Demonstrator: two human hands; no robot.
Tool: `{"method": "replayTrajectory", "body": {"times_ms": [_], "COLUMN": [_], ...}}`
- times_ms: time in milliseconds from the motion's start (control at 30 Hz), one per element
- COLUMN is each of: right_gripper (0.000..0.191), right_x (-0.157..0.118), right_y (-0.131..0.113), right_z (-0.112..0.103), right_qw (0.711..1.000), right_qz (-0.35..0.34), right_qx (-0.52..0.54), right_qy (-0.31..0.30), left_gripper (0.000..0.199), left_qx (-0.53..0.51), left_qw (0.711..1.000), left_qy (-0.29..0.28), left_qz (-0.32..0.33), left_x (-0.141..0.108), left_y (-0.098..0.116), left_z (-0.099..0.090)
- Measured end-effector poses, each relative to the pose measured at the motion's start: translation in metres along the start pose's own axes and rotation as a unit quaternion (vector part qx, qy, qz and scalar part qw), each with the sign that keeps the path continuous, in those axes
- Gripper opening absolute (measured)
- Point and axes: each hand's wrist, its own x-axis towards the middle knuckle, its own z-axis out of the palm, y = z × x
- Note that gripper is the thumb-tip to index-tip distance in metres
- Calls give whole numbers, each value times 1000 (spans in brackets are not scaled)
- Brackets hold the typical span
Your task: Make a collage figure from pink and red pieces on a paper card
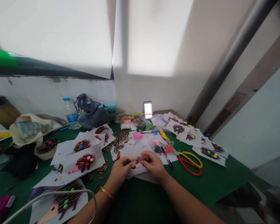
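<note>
Between my two hands is a small clear plastic bag with something brown in it, perhaps clay (139, 160). My left hand (121, 168), below a gold bangle (106, 193), pinches its left side. My right hand (154, 165) grips its right side, fingers curled. Beneath them lie white paper sheets (121, 152) with a pink piece (138, 165) on top. Sunflower seeds (120, 139) are heaped just beyond my left hand. To the right of my right hand are a black pen (167, 158) and scissors (191, 165) with red and yellow handles.
Seed-covered hedgehog pictures (85, 161) lie on the green table at left, more (208, 152) at right. A white cable (49, 193) crosses the lower left. Behind stand a bottle (71, 115), a blue bag (91, 112) and a phone (147, 109). Clay packets (138, 135) lie mid-table.
</note>
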Motion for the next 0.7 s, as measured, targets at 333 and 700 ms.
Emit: {"method": "replayTrajectory", "body": {"times_ms": [333,700], "right_gripper": [14,18], "right_x": [2,3], "right_y": [-4,2], "right_z": [-5,-6], "right_qw": [996,995], "right_qz": [-72,-74], "right_qx": [-43,-57], "right_qy": [-6,25], "left_gripper": [36,32], "left_qx": [47,49], "left_qw": [997,997], "left_qy": [-21,-11], "left_qz": [50,60], "left_x": [-4,-3], "left_y": [7,12], "left_z": [-2,-5]}}
